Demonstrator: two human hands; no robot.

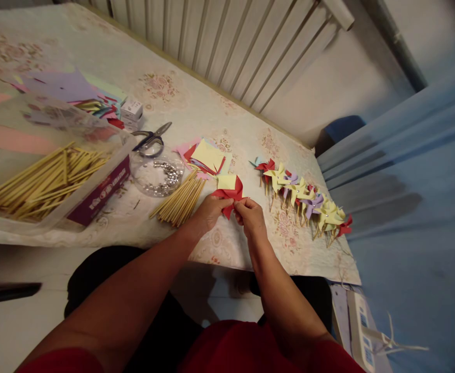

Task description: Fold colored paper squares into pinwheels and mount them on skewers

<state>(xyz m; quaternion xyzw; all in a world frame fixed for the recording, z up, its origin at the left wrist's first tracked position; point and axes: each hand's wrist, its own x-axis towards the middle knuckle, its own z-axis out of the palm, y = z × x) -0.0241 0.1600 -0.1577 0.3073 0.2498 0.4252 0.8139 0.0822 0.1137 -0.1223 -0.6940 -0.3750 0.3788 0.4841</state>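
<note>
A red paper pinwheel [235, 192] is between my two hands, just above the near part of the table. My left hand [208, 211] pinches its left side. On the right, my right hand [252, 213] has thumb and fingers closed on the pinwheel's lower edge; whether a pin or stick is in those fingers is hidden. Just beyond the red paper shows a small yellow paper piece [226, 181]. A stack of coloured paper squares [208, 156] lies behind it. Left of my left hand is a bundle of thin wooden sticks [180, 199].
Finished pinwheels [299, 191] lie in a row at right. A clear dish of metal pins [159, 176], scissors [151, 141] and small boxes [132, 111] are at left, by a plastic bin [128, 150] of sticks. A blue curtain [406, 197] hangs at the right edge.
</note>
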